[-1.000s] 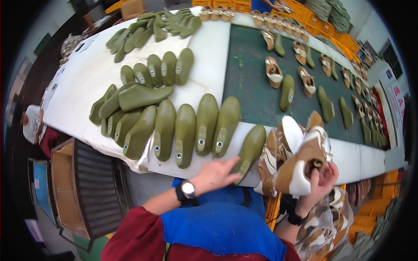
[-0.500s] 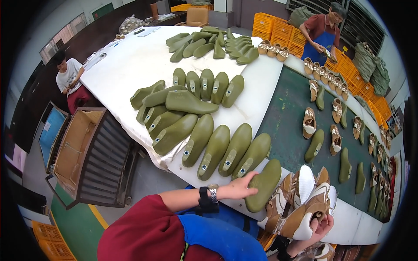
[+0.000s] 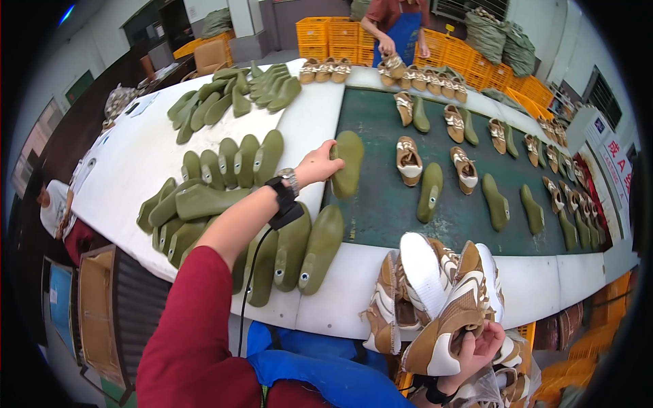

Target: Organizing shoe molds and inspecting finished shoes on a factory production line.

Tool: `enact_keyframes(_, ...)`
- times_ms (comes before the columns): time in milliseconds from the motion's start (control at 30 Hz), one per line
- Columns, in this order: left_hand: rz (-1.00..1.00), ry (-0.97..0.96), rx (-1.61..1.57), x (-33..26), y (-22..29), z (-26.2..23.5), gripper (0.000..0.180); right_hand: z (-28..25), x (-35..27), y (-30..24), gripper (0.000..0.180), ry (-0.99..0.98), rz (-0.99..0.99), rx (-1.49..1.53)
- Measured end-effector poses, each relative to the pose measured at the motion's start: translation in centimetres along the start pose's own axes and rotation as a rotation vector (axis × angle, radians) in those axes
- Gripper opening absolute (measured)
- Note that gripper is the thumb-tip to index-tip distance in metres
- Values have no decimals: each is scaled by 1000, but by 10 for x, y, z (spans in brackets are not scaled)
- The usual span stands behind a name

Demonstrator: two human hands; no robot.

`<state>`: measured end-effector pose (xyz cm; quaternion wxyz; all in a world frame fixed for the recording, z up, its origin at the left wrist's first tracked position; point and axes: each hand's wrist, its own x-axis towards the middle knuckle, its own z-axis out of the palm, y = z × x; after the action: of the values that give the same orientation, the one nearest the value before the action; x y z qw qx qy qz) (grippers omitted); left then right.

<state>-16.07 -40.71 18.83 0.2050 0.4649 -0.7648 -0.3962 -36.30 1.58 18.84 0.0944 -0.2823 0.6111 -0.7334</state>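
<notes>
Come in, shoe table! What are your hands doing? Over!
Left hand: holding green shoe last. Right hand: gripping brown-and-white shoe by its opening. More shoes bunched beside it.

the held last (image 3: 349, 165) is coloured olive green, and the same shade is repeated on the row of lasts (image 3: 322, 249). the held shoe (image 3: 450, 318) is panelled in tan brown and white, with wavy white stripes laid over the brown; plain white is shown by the upturned sole (image 3: 420, 275). the tabletop (image 3: 304, 112) is coloured white, its inset panel (image 3: 377, 217) dark green with pale scuff marks. the sleeve (image 3: 194, 323) is dyed maroon, the apron (image 3: 316, 375) blue. bright orange is seen on the crates (image 3: 313, 32), grey-green on the sacks (image 3: 485, 32).
</notes>
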Motion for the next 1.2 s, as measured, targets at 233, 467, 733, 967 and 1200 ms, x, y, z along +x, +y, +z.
enact_keyframes(233, -153, -213, 786, 61, -49, 105, 69, -10, 8, 9, 41, -18, -24, -13)
enact_keyframes(467, -197, -347, 638, 56, -48, 95, 83, 4, 16, 7, 38, -93, -41, 72)
enact_keyframes(733, 428, -399, -46, -85, 73, 60, 43, 19, 9, -7, 34, -249, -309, -258)
enact_keyframes(967, 747, -75, 340, -242, 86, 61, 56, 88, -44, -14, 28, -383, -524, -234)
enact_keyframes(1200, 670, 101, 204, -269, 45, 41, 25, 117, -76, -17, 29, -538, -528, -270)
